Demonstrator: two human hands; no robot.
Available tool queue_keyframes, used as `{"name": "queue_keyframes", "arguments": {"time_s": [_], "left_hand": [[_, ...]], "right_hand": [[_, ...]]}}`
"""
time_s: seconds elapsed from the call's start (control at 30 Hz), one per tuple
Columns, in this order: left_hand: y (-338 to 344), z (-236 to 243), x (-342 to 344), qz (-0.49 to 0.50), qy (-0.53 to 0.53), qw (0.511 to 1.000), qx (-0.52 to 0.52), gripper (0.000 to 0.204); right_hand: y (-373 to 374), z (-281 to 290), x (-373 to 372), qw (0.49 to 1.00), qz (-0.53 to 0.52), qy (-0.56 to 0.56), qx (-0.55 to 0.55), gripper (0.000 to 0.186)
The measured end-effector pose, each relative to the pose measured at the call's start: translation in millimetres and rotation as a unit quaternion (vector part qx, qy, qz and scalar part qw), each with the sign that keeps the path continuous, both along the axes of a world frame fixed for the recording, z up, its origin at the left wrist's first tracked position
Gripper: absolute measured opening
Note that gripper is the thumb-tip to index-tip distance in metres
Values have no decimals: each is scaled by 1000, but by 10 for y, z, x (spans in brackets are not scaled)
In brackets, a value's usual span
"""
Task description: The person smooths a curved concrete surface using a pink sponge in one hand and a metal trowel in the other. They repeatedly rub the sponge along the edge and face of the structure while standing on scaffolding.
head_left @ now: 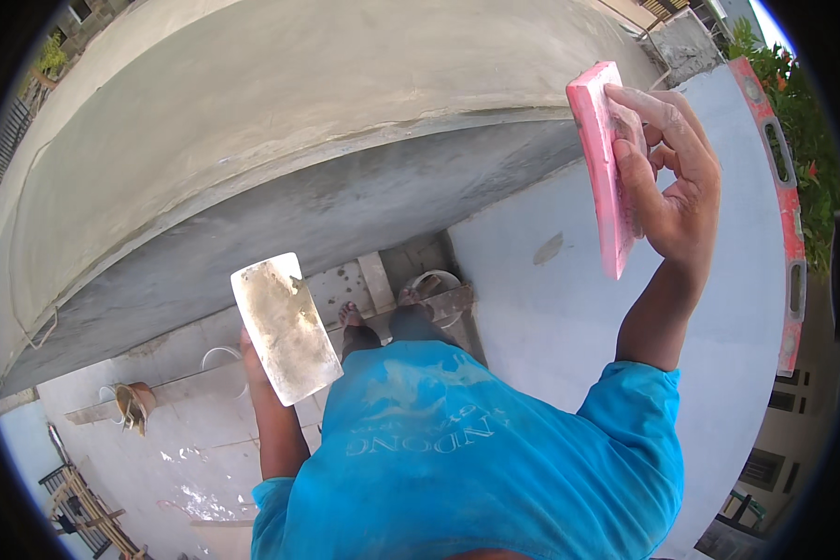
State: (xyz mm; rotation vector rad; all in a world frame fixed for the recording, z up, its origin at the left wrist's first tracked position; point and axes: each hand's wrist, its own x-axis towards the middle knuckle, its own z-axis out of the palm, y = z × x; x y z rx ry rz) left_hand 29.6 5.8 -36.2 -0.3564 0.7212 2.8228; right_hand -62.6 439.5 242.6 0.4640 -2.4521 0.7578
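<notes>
right fingers (658,117): curling around the back of a pink float (605,168), thumb pressing its edge; gripping it snug, face turned on edge up by the grey wall (569,308)
right hand (672,177): lifting up high at the upper right, forearm rising out of the blue shirt (476,457)
left hand (252,359): mostly hiding behind a steel trowel (285,327); fingers closing on its handle I'd guess, can't really tell; blade facing up, smeared with cement
below: bare feet standing on a plank (411,308); bucket (436,282) sitting just beside them
far right: red spirit level (782,187) leaning along the wall edge
</notes>
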Motion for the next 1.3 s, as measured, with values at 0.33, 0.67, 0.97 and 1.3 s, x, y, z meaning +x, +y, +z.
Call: {"name": "queue_keyframes", "arguments": {"time_s": [0.33,0.67,0.97,1.3], "left_hand": [[690,166,-478,-85,254,963,34,76],[943,326,-499,-115,250,959,-60,69],[813,187,-507,-63,209,976,15,71],[571,-236,-170,-12,70,997,-16,72]], "right_hand": [[-961,-648,487,985,68,-157,33,44],[-866,-858,429,978,85,-163,97,44],[-189,-497,210,911,222,-331,-107,43],[302,417,-464,969,29,-39,241,35]]}}
